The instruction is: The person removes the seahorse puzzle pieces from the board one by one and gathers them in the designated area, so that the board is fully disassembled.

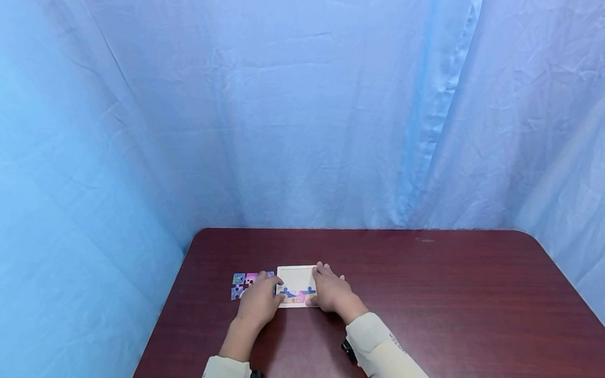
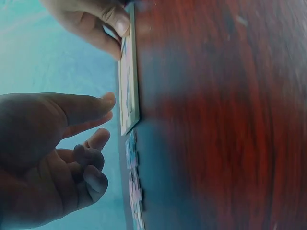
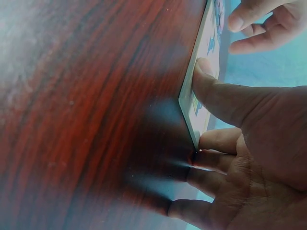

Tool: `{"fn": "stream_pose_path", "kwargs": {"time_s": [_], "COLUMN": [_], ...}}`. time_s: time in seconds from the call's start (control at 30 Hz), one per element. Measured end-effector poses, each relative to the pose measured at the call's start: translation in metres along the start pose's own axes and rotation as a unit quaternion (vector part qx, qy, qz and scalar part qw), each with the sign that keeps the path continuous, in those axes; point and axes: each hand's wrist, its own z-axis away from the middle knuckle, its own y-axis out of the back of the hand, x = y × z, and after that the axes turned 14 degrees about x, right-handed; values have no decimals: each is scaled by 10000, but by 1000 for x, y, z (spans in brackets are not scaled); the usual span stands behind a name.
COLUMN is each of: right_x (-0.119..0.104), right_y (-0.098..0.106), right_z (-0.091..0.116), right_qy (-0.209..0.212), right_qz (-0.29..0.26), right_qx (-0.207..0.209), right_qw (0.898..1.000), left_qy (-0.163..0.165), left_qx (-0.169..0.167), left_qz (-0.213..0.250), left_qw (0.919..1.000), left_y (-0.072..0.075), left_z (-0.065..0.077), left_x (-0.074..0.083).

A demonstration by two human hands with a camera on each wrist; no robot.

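A white-rimmed puzzle tray (image 1: 293, 267) lies flat on the table, with a row of joined jigsaw pieces (image 1: 298, 296) along its near side and a pale bare bed beyond. My right hand (image 1: 332, 290) rests at the tray's right side. In the right wrist view its thumb (image 3: 206, 81) presses on the near right corner, and the index finger touches the side edge while the other fingers reach down to the table. My left hand (image 1: 258, 300) hovers at the tray's left edge, fingers loosely bent, with nothing seen between them. Loose jigsaw pieces (image 1: 238, 289) lie partly hidden behind it.
The dark red wooden table (image 1: 456, 300) stretches far to the right of the tray. Blue curtains (image 1: 306, 109) hang behind the table and on both sides. A black wrist strap (image 1: 349, 350) shows beneath the right sleeve.
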Motion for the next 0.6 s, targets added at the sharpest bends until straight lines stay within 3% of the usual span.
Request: {"fn": "stream_pose_path", "kwargs": {"time_s": [0.17,0.6], "right_x": [1,1], "right_y": [-1,-1], "right_z": [0,-3], "right_qy": [-23,-85], "right_qz": [-53,-66], "right_qx": [-4,-32], "right_qw": [10000,9999], "left_qy": [-231,137], "left_qx": [41,-252], "left_qz": [-199,-276], "left_qw": [9995,9992], "left_y": [-5,-9], "left_z": [0,-5], "left_x": [5,11]}}
